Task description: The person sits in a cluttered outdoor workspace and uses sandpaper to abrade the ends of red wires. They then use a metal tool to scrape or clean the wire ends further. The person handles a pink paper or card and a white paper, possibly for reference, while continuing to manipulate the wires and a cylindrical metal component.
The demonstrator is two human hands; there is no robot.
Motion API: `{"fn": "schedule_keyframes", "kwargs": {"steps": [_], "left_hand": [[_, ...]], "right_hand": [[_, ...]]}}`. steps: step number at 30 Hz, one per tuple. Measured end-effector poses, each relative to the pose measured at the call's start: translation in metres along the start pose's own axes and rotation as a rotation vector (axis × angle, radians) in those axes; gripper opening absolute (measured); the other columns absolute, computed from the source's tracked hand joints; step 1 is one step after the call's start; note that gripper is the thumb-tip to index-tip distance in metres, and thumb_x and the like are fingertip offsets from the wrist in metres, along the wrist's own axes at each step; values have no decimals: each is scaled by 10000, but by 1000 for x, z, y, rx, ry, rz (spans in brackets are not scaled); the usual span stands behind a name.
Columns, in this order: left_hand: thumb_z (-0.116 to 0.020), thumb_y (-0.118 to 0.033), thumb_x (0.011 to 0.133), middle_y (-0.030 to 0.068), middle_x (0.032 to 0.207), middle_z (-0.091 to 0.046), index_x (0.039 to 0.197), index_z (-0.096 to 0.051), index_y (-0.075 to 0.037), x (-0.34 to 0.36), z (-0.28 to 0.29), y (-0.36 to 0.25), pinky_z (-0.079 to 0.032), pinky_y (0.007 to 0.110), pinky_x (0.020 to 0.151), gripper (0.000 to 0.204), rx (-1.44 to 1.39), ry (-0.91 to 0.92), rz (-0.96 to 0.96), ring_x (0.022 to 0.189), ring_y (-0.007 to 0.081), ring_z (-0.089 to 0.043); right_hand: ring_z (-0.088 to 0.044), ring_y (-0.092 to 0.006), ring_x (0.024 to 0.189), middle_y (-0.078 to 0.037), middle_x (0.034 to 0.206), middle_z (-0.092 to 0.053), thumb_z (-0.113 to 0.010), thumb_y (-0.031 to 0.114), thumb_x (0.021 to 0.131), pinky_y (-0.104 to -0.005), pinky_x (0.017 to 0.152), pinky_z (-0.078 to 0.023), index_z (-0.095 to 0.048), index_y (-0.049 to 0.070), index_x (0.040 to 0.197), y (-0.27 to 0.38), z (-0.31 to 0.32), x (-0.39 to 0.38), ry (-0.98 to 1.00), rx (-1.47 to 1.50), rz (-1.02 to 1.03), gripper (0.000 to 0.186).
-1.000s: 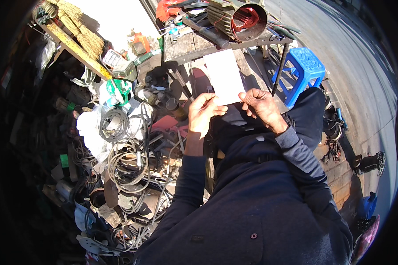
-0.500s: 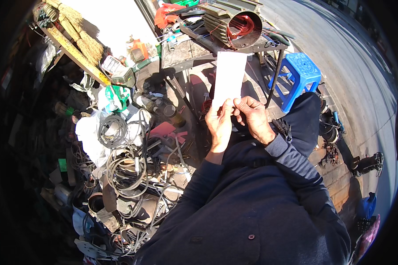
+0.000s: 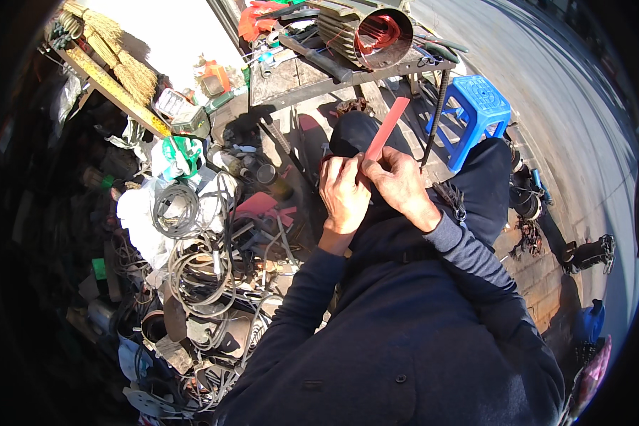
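Observation:
A narrow pinkish-red strip of stiff, paper-like sheet (image 3: 388,128) stands up from between my hands over my lap, slanting to the right at its top. My left hand (image 3: 343,193) is closed at the strip's lower end, with the fingers curled over and partly hiding it. Beside it, touching, my right hand (image 3: 402,186) pinches the same end between thumb and fingers. Beyond the hands, on a worn wooden-topped table (image 3: 280,82), lies a finned motor housing (image 3: 366,35) with red windings inside its round opening.
A blue plastic stool (image 3: 479,106) stands right of the table. To my left lie coiled cables (image 3: 199,277), pink sheet scraps (image 3: 257,204) and mixed scrap. Straw brooms (image 3: 124,57) lean at the far left beside a yellow bar (image 3: 113,89). A hammer-like tool (image 3: 316,57) rests on the table.
The sheet was broad and looked white in the glare; now it shows as a narrow red strip, tilted right. My left hand has turned, its fingers curling over the lower end.

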State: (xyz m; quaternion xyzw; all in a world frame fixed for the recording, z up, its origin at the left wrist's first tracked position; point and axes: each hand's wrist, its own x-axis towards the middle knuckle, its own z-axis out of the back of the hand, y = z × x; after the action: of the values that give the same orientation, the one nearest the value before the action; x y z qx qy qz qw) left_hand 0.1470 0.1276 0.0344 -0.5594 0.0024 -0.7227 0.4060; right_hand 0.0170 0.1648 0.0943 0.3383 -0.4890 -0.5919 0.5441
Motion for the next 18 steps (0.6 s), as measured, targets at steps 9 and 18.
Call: {"fn": "schedule_keyframes", "kwargs": {"steps": [9,18], "left_hand": [[-641,-33,997,104,1103,-683,1317,-619,-34,-3,15,4,-563,320,817,321,-452,189,471,964,210,-679],[-574,-355,1090,80,838,-679,1124,-641,7,14,49,-1,-508,255,576,370,-1114,480,855,647,113,-623]], "right_hand": [[-606,-110,752,-38,820,-681,-689,173,1004,-296,693,-501,-724,-32,1082,-13,56,9,235,2,71,222],[-576,-111,812,-21,905,-678,-713,144,996,-285,748,-495,-718,-44,1167,-10,73,5,418,164,-16,254]]}}
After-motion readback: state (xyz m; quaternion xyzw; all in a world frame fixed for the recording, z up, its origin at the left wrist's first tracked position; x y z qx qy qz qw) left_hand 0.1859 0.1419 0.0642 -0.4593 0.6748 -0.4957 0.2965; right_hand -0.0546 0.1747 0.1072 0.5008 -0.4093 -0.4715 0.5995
